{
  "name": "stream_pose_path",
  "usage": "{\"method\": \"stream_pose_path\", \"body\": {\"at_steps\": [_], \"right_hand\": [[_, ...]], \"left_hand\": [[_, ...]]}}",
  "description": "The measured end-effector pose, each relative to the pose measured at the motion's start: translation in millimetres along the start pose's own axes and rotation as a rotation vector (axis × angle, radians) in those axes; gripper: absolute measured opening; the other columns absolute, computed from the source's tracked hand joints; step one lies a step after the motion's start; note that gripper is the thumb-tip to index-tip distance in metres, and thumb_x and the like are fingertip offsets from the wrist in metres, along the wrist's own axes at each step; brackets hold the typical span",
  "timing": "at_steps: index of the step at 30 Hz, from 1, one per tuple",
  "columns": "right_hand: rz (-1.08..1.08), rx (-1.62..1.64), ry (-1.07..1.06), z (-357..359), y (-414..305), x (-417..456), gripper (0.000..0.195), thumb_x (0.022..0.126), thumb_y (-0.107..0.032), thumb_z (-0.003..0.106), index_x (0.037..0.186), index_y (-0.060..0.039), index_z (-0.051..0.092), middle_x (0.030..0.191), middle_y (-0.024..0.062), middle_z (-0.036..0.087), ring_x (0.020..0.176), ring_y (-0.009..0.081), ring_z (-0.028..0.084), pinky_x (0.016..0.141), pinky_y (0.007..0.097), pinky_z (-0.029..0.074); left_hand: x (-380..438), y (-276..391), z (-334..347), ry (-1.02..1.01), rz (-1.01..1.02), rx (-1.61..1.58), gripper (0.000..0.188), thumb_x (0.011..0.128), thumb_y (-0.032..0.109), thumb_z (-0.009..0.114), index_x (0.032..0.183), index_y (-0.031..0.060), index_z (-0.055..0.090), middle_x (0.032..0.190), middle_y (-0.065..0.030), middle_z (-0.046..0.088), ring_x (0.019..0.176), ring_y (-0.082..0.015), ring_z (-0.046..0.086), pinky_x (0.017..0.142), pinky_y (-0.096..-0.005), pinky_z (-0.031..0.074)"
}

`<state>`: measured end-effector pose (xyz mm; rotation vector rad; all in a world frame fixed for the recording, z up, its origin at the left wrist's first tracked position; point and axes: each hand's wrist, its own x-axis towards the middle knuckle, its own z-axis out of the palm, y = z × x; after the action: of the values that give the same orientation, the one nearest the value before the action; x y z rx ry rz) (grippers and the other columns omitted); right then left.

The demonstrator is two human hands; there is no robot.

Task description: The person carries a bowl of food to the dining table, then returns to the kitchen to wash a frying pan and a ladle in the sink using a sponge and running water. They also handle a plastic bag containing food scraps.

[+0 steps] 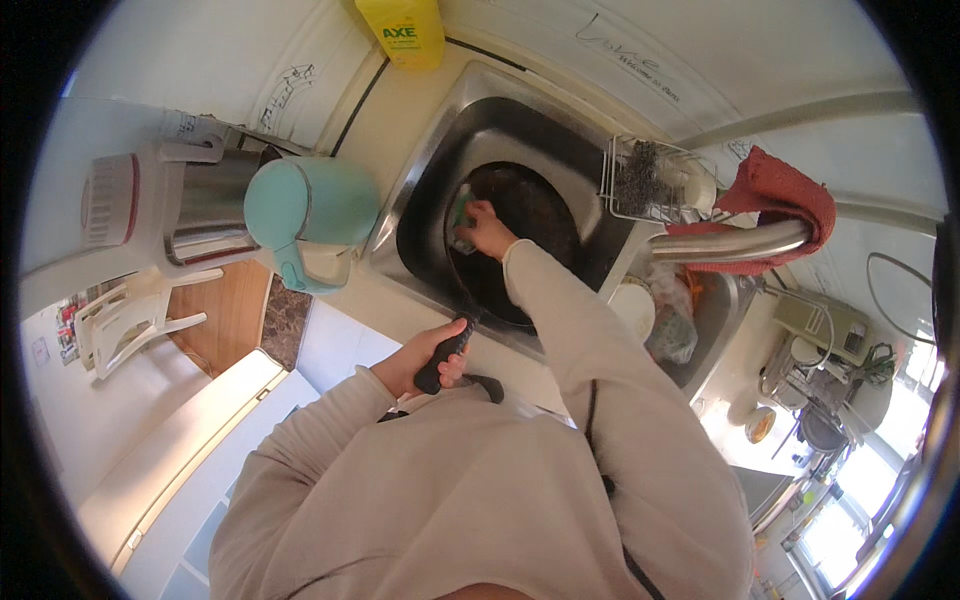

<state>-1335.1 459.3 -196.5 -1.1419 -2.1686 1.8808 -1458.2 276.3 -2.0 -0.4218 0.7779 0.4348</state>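
Observation:
A dark frying pan [525,217] lies in the left basin of the stainless steel sink [480,90]. My left hand [435,356] is closed round the pan's black handle [448,354], which reaches over the sink's front edge. Inside the pan, at its left side, my right hand [487,229] holds a green and whitish scrubbing sponge [463,210] against the surface. The fingers cover part of the sponge, so its full shape is hidden.
A mint-green kettle [337,202] stands left of the sink, and a yellow detergent bottle [412,37] behind it. At right are a wire rack [622,180], a faucet [735,241] with a red cloth [787,187], and a second basin holding a white bowl [634,307] and a plastic bag [673,337].

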Motion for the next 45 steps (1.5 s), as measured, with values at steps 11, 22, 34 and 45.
{"method": "stream_pose_path", "body": {"at_steps": [11,22,34,45], "right_hand": [[0.413,-0.721,-0.044,-62,92,-64,0.058,0.084,-0.018,0.065,0.138,-0.0115,0.046,0.140,0.0229,0.038,0.126,0.0396,0.042,0.104,0.0453,0.038],[0.212,-0.556,0.354,2,43,-33,0.061,0.081,-0.009,0.066,0.138,-0.0104,0.043,0.142,0.0237,0.031,0.119,0.0493,0.039,0.103,0.0513,0.037],[0.140,1.659,0.056,-66,12,-110,0.055,0.084,-0.012,0.050,0.139,-0.0093,0.046,0.133,0.0150,0.054,0.114,0.0355,0.057,0.096,0.0516,0.047],[0.045,1.786,0.035,-71,-30,-144,0.056,0.096,-0.058,0.044,0.125,-0.0111,0.051,0.122,0.0205,0.057,0.082,0.0274,0.058,0.073,0.0375,0.050]], "left_hand": [[3,-8,1,-0.079,-0.001,-0.118,0.042,0.096,0.051,0.052,0.092,0.0094,0.052,0.064,0.0031,0.046,0.047,-0.0060,0.040,0.044,-0.0234,0.035],[7,-15,1,-0.059,0.007,-0.128,0.042,0.095,0.051,0.055,0.090,0.0098,0.051,0.064,0.0021,0.047,0.047,-0.0062,0.040,0.044,-0.0229,0.035],[5,-15,-12,-0.094,0.063,-0.217,0.040,0.095,0.045,0.057,0.092,0.0070,0.047,0.063,0.0044,0.042,0.046,-0.0029,0.040,0.040,-0.0190,0.036],[8,-11,-7,-0.233,-0.093,-0.475,0.038,0.094,0.041,0.061,0.095,0.0057,0.048,0.064,0.0037,0.043,0.047,-0.0046,0.043,0.042,-0.0202,0.038]]}}
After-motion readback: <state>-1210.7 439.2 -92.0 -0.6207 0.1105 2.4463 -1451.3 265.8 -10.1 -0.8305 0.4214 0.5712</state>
